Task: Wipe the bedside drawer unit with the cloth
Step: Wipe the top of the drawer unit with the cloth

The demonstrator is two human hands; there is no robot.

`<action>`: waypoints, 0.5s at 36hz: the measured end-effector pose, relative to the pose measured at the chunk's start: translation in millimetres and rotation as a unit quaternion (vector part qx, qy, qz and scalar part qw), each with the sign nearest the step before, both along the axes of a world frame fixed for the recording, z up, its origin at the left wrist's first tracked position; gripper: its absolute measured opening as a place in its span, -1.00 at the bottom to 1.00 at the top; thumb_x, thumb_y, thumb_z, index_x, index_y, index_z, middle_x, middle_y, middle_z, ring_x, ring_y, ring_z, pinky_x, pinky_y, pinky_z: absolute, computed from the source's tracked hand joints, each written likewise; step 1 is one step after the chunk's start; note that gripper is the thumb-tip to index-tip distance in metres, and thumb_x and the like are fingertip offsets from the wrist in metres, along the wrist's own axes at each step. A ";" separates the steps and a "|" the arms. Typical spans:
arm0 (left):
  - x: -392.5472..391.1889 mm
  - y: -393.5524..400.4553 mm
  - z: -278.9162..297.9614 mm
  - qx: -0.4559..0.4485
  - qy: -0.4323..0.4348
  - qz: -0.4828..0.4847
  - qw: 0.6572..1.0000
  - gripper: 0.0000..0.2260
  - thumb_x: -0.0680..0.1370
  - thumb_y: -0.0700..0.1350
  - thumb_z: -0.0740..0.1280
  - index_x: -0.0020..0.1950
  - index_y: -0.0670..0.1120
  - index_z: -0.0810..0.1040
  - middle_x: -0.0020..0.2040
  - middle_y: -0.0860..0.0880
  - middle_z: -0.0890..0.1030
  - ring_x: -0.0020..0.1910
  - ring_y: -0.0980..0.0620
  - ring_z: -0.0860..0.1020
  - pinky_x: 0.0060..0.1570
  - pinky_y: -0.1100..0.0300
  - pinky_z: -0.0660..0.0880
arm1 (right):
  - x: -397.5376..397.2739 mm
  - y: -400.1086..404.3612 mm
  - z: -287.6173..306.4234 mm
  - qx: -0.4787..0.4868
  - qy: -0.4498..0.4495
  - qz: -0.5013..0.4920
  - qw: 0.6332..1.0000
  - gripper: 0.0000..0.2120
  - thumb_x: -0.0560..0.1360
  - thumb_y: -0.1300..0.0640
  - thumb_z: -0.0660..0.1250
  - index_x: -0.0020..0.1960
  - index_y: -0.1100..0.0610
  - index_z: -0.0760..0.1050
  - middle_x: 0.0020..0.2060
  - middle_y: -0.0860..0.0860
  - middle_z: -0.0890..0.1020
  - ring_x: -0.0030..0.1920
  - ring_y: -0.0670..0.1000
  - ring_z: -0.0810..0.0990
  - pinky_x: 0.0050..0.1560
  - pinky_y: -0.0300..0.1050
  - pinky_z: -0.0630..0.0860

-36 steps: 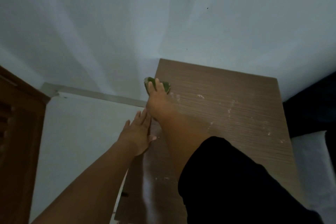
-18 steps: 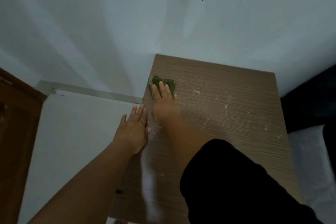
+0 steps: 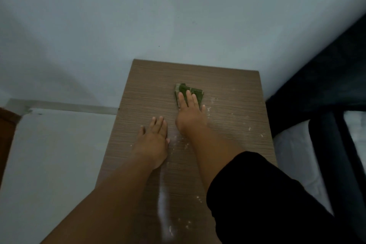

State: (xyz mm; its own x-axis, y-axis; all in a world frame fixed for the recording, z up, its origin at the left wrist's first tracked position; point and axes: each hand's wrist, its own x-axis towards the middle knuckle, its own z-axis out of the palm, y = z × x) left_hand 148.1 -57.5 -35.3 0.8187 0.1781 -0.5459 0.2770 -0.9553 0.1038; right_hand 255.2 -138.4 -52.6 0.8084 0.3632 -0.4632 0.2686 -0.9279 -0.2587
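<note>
The brown wood-grain top of the bedside drawer unit (image 3: 227,85) fills the middle of the head view, against the pale wall. A folded green cloth (image 3: 195,92) lies flat near the centre of the top. My right hand (image 3: 191,114) presses down on the cloth with fingers stretched over it; only the cloth's far part shows. My left hand (image 3: 153,140) rests flat on the top, just left of the right wrist, fingers apart and holding nothing. White dust specks and a pale streak (image 3: 163,194) mark the surface.
A dark bed frame (image 3: 320,93) and white bedding (image 3: 293,156) stand right of the unit. Pale floor (image 3: 53,154) lies on the left, with a brown wooden door (image 3: 7,132) at the left edge. The wall is directly behind the unit.
My right hand has slid the cloth from the top's left edge to the right, toward the centre. My left hand has moved from the left edge onto the top.
</note>
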 end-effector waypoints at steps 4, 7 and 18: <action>9.4 -21.1 4.3 -0.002 0.000 -0.014 1.000 -0.49 0.67 -0.01 -0.08 0.56 -0.14 -0.16 0.58 -0.05 -0.19 0.55 0.00 -0.20 0.51 -0.04 -0.11 | 9.2 -31.1 0.4 -0.004 0.000 -0.035 0.999 -0.36 0.62 0.16 -0.01 0.56 -0.05 -0.29 0.53 -0.08 -0.31 0.55 -0.04 -0.30 0.54 0.08 -0.23; 16.7 -35.3 4.3 0.005 -0.001 -0.012 1.000 -0.50 0.66 -0.01 -0.08 0.56 -0.14 -0.13 0.58 -0.04 -0.14 0.56 0.00 -0.16 0.51 -0.04 -0.06 | 14.6 -55.4 -0.8 -0.006 -0.004 -0.058 0.998 -0.38 0.62 0.16 -0.02 0.56 -0.06 -0.28 0.54 -0.09 -0.30 0.55 -0.05 -0.28 0.54 0.08 -0.22; 32.3 -62.9 1.6 0.008 -0.001 0.044 0.999 -0.51 0.66 0.00 -0.09 0.56 -0.15 -0.04 0.58 -0.07 -0.09 0.56 -0.03 -0.09 0.49 -0.01 0.00 | 39.0 -132.0 -2.3 0.003 0.005 -0.137 0.991 -0.36 0.62 0.21 -0.02 0.56 -0.05 -0.28 0.54 -0.07 -0.30 0.55 -0.02 -0.28 0.54 0.07 -0.19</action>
State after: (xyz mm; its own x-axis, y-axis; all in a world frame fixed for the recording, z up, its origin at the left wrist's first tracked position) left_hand 180.5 -120.4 -33.7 0.8002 0.2581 -0.5414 0.3600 -0.9286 0.0895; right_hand 294.3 -270.4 -54.9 0.8728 0.1334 -0.4695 0.0048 -0.9642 -0.2651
